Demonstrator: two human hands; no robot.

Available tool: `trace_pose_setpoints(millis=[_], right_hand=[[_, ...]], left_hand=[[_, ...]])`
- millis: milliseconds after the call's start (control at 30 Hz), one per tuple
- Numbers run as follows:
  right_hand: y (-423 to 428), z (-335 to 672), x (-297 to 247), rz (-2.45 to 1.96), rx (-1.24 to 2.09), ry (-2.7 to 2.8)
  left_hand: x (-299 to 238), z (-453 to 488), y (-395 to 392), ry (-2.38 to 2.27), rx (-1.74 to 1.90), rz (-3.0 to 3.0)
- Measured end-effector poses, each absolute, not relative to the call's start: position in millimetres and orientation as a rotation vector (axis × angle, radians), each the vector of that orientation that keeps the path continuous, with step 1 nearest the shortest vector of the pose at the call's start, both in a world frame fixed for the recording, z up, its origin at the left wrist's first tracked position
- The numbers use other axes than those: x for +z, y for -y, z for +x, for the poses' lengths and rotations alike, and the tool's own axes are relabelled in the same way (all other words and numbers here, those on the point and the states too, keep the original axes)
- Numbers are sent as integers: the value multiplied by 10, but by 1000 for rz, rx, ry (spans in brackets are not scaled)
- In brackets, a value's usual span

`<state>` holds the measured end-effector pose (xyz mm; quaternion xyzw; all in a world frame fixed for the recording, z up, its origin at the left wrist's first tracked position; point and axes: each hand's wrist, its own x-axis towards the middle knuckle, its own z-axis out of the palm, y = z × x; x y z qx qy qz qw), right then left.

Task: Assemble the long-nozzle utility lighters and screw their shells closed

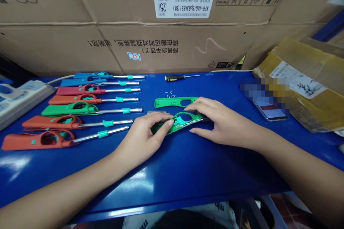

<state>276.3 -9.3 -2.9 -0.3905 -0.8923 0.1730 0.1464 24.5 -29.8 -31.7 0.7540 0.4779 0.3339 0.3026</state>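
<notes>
My left hand [145, 132] pinches the rear end of an opened green lighter body [180, 127], thumb on top and fingers along its far side. A teal trigger piece [182, 118] sits in its ring. Over the front end arches my right hand [219, 120], thumb and fingers apart; the palm hides that end, and I cannot make out whether the fingertips touch it. Just beyond lies the separate green shell half [169, 102], its right end partly behind my right fingers. Small screws or pins [171, 95] are scattered behind this shell.
At left, several long-necked lighters [72, 109] in blue, red, orange and green lie in a row beside a white power strip [24, 100]. A screwdriver [174, 77] lies at the back. A phone [271, 109] and a taped carton [303, 86] are right; a large cardboard box [150, 50] stands behind.
</notes>
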Motion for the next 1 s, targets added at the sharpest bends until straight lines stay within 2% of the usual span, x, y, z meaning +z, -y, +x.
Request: trace_pose_setpoints(millis=[233,667,1000], right_hand=[[56,2763,-8,-1041,339,2580],[-16,2783,-59,-910,269,2725],[-106,3018,30,-1046,566,2757]], left_hand=[[-311,244,287,-1271,881,2066],[-313,231,272,-1232,744,2251],[-311,206,259,-1208,729,2288]])
